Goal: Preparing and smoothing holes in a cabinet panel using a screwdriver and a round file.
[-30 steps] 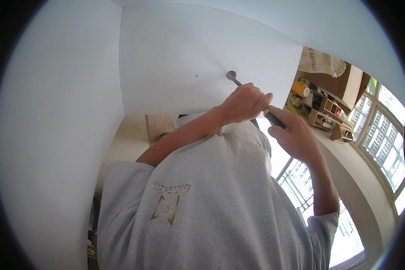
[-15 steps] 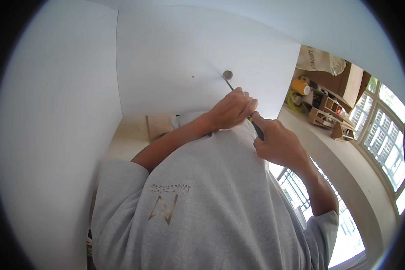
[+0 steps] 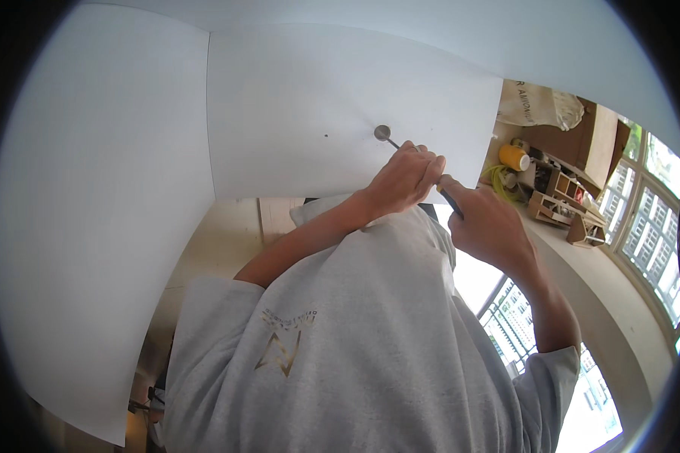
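One tool (image 3: 394, 144) is filling both fists: right hand (image 3: 491, 225) grasping its handle (image 3: 448, 198), left hand (image 3: 403, 179) hiding its middle; from afar I'm not discerning its tip at the hole (image 3: 381, 132)

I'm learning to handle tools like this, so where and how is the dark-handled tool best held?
Probably by the dark handle, coming from the picture's lower right, where the right grip holds it: the thin shaft slants up and left to the round hole, so the handle end faces that side.
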`<action>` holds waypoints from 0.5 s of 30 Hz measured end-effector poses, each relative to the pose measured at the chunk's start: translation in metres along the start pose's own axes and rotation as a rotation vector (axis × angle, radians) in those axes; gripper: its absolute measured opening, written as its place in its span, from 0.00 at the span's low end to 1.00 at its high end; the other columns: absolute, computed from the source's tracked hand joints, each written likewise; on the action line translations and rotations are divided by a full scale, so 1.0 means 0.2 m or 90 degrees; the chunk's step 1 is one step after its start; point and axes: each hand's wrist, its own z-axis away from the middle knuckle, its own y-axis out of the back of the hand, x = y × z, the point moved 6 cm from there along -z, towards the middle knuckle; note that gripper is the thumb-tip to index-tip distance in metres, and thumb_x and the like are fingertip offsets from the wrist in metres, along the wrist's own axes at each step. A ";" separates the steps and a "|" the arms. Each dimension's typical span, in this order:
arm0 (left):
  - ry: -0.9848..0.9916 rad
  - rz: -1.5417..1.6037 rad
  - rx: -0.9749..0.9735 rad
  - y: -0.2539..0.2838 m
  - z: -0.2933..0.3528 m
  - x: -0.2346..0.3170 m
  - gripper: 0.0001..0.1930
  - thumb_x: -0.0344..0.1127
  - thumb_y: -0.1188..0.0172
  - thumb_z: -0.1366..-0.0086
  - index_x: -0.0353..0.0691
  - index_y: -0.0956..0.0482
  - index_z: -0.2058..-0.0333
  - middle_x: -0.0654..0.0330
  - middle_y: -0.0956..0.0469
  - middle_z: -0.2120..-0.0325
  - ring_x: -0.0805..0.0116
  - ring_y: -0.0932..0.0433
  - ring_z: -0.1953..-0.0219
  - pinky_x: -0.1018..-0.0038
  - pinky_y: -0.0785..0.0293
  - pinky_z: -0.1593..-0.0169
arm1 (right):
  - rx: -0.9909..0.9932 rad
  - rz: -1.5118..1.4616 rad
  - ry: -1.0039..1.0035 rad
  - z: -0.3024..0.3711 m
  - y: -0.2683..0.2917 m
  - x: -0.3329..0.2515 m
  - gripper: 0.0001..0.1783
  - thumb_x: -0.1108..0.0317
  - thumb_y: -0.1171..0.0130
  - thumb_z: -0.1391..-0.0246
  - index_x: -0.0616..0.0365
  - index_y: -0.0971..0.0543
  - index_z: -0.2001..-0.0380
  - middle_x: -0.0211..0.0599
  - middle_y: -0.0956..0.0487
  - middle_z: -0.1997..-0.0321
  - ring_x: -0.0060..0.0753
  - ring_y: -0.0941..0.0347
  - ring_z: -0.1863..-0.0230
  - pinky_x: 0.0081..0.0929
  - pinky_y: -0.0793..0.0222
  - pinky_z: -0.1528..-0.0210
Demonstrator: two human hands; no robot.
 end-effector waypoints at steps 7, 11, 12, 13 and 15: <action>-0.093 -0.059 0.006 0.01 0.06 -0.02 0.14 0.21 0.43 0.31 0.33 0.33 0.49 0.57 0.26 0.78 0.51 0.26 0.74 0.58 0.39 0.68 | -0.109 -0.097 -0.025 -0.05 -0.01 -0.01 0.29 0.72 0.48 0.48 0.64 0.20 0.41 0.51 0.14 0.65 0.56 0.15 0.62 0.53 0.23 0.53; 0.048 0.058 -0.055 0.01 0.07 -0.01 0.09 0.29 0.53 0.25 0.37 0.31 0.68 0.54 0.29 0.81 0.49 0.28 0.73 0.57 0.36 0.59 | -0.123 -0.055 -0.014 -0.01 -0.07 -0.02 0.30 0.73 0.44 0.48 0.67 0.23 0.39 0.53 0.14 0.64 0.56 0.14 0.60 0.50 0.19 0.53; 0.078 0.107 -0.086 0.01 0.07 -0.01 0.08 0.28 0.54 0.25 0.37 0.31 0.67 0.54 0.29 0.80 0.50 0.29 0.72 0.57 0.36 0.58 | -0.095 0.009 0.020 -0.01 -0.10 -0.02 0.31 0.74 0.42 0.48 0.68 0.24 0.38 0.53 0.14 0.65 0.55 0.14 0.61 0.47 0.18 0.54; 0.078 0.107 -0.088 0.01 0.06 0.00 0.08 0.28 0.54 0.25 0.37 0.31 0.67 0.54 0.29 0.80 0.50 0.29 0.72 0.57 0.36 0.58 | -0.094 0.008 0.020 -0.02 -0.12 0.01 0.31 0.74 0.42 0.48 0.68 0.24 0.38 0.53 0.14 0.65 0.55 0.14 0.61 0.47 0.18 0.54; 0.118 0.163 -0.060 0.00 0.05 -0.01 0.06 0.27 0.57 0.24 0.37 0.32 0.62 0.55 0.30 0.77 0.52 0.31 0.69 0.58 0.38 0.56 | -0.010 0.169 0.127 -0.03 -0.10 0.01 0.36 0.77 0.36 0.49 0.59 0.24 0.33 0.42 0.16 0.75 0.35 0.19 0.76 0.33 0.23 0.72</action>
